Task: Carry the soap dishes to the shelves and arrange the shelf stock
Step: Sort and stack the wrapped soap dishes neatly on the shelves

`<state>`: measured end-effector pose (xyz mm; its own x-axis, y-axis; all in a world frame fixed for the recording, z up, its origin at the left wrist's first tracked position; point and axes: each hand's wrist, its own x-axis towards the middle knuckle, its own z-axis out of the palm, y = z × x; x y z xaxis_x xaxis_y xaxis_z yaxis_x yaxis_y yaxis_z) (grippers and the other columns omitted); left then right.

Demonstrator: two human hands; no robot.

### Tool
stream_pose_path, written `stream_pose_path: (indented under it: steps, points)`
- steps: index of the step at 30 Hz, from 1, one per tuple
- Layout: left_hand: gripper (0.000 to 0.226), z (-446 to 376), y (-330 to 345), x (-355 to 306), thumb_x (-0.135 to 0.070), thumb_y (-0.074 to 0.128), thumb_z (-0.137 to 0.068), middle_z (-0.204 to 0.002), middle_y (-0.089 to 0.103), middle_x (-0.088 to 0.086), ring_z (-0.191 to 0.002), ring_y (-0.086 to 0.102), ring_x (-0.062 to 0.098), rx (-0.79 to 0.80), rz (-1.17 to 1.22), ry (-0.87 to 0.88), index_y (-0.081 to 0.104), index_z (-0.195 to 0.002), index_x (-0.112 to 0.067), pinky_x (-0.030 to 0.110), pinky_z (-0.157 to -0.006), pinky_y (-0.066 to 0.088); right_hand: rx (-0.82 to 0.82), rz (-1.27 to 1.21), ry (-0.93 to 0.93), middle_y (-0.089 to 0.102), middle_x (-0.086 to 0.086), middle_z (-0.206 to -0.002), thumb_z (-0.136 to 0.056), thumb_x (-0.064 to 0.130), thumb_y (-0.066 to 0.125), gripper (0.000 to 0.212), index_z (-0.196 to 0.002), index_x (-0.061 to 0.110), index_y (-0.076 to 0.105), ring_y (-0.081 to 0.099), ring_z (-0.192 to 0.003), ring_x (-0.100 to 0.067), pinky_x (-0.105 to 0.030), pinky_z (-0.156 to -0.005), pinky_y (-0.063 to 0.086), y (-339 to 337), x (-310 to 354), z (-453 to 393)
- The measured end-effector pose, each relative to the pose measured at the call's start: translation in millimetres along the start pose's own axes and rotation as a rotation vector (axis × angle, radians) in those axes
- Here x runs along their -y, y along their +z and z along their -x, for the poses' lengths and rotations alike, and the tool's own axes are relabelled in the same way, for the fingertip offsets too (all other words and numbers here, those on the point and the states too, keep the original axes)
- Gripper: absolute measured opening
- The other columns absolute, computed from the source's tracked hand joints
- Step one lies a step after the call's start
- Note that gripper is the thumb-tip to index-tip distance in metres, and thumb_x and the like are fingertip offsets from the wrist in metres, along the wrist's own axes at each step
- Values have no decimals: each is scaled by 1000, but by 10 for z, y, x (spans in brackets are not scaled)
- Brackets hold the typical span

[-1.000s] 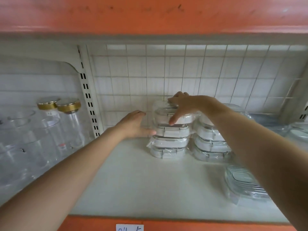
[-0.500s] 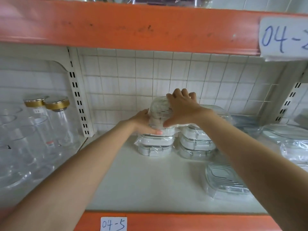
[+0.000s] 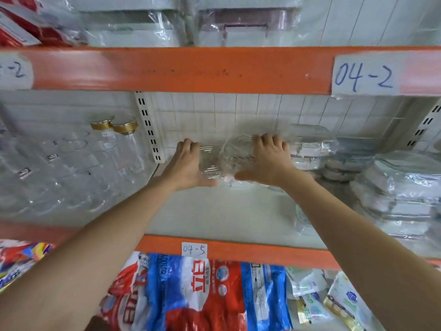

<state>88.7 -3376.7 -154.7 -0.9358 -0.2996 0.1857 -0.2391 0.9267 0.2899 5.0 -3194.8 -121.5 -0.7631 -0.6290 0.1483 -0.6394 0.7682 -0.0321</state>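
Wrapped clear soap dishes (image 3: 228,158), now lifted off their stack, apparently blurred, both hands' fingers (image 3: 267,142) curled around them.

Bare shelf front (image 3: 214,216) passable; glass jars (image 3: 71,163) left, wrapped containers (image 3: 393,187) right

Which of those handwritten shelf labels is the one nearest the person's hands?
The small "04-5" label, on the orange beam just below both forearms. The large "04-2" label sits on the beam above, far right.

Both forearms were bare to the frame edge, no sleeves. Left hand (image 3: 185,163) and right hand (image 3: 269,161) were bare too: no gloves, rings, watch or wristband visible.
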Motion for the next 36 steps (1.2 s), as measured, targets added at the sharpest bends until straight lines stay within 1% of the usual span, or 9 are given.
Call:
stream_pose_path:
  steps: [3,5,10,14,17,20,27,31,36]
  points:
    - [101,411,42,5,-50,85,-58,-128,37,12,-123,34,27,3,-64,11,38,-132,-1,29,-103,25,66,-35,29,31,-12,-141,-70,67,66,107,-144,5,20,27,-132,-31,-40,-108,22,81,56,318]
    - [102,705,-20,-30,-50,85,-57,-131,37,11,-125,34,27,49,-99,28,38,-134,-1,30,-105,24,116,-53,31,30,-12,-143,-69,67,67,108,-144,4,20,25,-134,-31,-41,-110,20,63,122,592]
    - [101,1391,-379,-111,-54,84,-55,-127,39,11,-122,38,27,130,-135,30,42,-129,-2,35,-105,32,208,-125,48,31,-12,-142,-70,70,64,104,-142,6,23,27,-131,-31,-41,-108,22,-160,323,1323]
    - [97,1906,-838,-251,-53,84,-57,-126,39,10,-119,38,26,178,-149,17,41,-129,-2,32,-102,32,242,-201,60,34,-10,-136,-69,71,62,100,-138,8,27,30,-127,-29,-38,-107,22,-547,520,1904]
    - [101,2186,-1230,-376,-53,85,-57,-127,39,11,-122,37,27,168,-150,33,40,-131,0,31,-104,29,259,-235,62,33,-10,-138,-69,71,62,103,-141,8,24,28,-128,-29,-39,-109,22,-937,602,2224]
    - [107,2321,-1681,-548,-60,81,-59,-131,37,9,-125,35,25,159,-172,17,36,-136,-2,32,-106,29,260,-268,53,31,-9,-140,-70,72,61,107,-145,8,19,27,-131,-28,-39,-110,21,-1383,683,2442]
    - [112,2224,-2745,-890,-65,78,-59,-138,32,10,-132,30,24,107,-156,-27,31,-140,-2,34,-111,25,162,-250,22,26,-10,-145,-70,68,64,108,-147,9,17,23,-135,-29,-41,-112,19,-2457,808,2394]
    - [113,2117,-3142,-906,-68,77,-58,-136,33,9,-130,31,24,80,-170,-46,32,-139,-3,35,-109,28,129,-229,-10,28,-9,-143,-71,66,65,106,-146,8,18,24,-133,-29,-40,-112,20,-2832,875,2230]
    - [114,1914,-3563,-764,-69,74,-61,-143,29,10,-134,30,25,43,-213,-86,28,-142,-3,38,-108,31,45,-185,-63,30,-8,-139,-69,66,66,104,-144,10,23,26,-130,-28,-38,-110,21,-3154,1013,1832]
